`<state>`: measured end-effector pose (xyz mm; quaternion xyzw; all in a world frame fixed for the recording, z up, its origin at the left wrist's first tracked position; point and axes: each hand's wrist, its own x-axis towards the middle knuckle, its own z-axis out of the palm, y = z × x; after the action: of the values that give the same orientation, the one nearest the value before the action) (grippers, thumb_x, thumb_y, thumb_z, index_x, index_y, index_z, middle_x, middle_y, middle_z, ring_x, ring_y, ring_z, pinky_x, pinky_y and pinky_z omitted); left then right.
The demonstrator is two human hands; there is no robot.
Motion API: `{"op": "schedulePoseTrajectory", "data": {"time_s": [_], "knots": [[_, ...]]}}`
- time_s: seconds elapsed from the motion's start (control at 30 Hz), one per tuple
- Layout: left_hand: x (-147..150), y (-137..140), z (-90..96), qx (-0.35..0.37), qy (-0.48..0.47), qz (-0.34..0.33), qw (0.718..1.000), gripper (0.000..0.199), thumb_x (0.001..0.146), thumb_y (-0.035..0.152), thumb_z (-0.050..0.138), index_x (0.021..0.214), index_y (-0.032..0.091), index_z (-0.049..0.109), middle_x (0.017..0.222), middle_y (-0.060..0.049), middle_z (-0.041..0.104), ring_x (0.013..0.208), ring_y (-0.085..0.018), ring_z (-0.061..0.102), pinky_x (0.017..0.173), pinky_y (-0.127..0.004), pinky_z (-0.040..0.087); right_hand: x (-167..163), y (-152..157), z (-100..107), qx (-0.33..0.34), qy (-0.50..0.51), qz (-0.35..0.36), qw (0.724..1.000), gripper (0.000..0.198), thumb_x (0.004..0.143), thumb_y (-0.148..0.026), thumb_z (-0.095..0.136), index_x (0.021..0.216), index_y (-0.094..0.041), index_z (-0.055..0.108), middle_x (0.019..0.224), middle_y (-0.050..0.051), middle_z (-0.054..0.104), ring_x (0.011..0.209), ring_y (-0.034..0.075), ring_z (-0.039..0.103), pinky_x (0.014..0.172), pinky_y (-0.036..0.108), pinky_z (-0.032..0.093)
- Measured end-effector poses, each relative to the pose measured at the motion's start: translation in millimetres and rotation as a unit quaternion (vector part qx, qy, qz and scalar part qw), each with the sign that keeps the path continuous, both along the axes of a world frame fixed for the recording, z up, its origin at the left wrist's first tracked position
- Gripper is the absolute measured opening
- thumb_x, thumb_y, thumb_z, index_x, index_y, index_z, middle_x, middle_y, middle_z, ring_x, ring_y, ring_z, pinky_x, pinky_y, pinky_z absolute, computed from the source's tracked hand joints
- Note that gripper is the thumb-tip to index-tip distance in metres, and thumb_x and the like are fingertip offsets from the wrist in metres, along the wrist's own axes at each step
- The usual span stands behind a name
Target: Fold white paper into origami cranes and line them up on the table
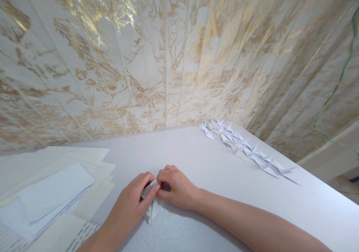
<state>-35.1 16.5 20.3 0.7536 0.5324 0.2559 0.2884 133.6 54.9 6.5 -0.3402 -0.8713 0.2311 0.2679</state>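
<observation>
A small folded piece of paper (150, 212) is held between both hands near the front of the white table. My left hand (140, 196) is closed around its side, thumb in front and fingers behind. At its upper right edge, my right hand (174, 186) pinches the paper with thumb and curled fingers. The two hands touch or nearly touch at the fingertips. Part of the paper is hidden behind the fingers, so its full shape cannot be made out.
Several folded paper cranes (238, 141) stand in rows along the right back edge of the white table (157, 151). Stacked loose sheets of paper (56, 192) lie at the left. A gold-patterned wall covering (168, 57) rises behind. A green cord (333, 91) hangs at the right.
</observation>
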Motion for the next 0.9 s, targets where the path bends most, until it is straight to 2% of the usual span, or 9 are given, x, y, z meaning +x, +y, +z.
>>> {"op": "schedulePoseTrajectory", "data": {"time_s": [0.63,0.9], "knots": [[-1.6,0.0,-3.1,0.013,0.003,0.010,1.000,0.019,0.091,0.038,0.043,0.079,0.025,0.051,0.072,0.004,0.055,0.068,-0.018,0.054,0.064,-0.028,0.040,-0.2,0.6,-0.1,0.008,-0.014,0.000,1.000,0.027,0.074,-0.011,0.066,0.063,-0.020,0.043,0.062,-0.005,0.048,0.067,0.014,0.044,0.071,0.027,0.034],[-0.3,1.0,-1.3,0.017,0.011,0.010,1.000,0.023,0.092,0.040,0.041,0.078,0.025,0.052,0.072,0.004,0.056,0.068,-0.018,0.056,0.063,-0.027,0.041,0.2,-0.5,-0.8,0.010,-0.012,-0.001,1.000,0.026,0.075,-0.011,0.067,0.063,-0.020,0.045,0.062,-0.005,0.049,0.067,0.014,0.044,0.071,0.026,0.035]]}}
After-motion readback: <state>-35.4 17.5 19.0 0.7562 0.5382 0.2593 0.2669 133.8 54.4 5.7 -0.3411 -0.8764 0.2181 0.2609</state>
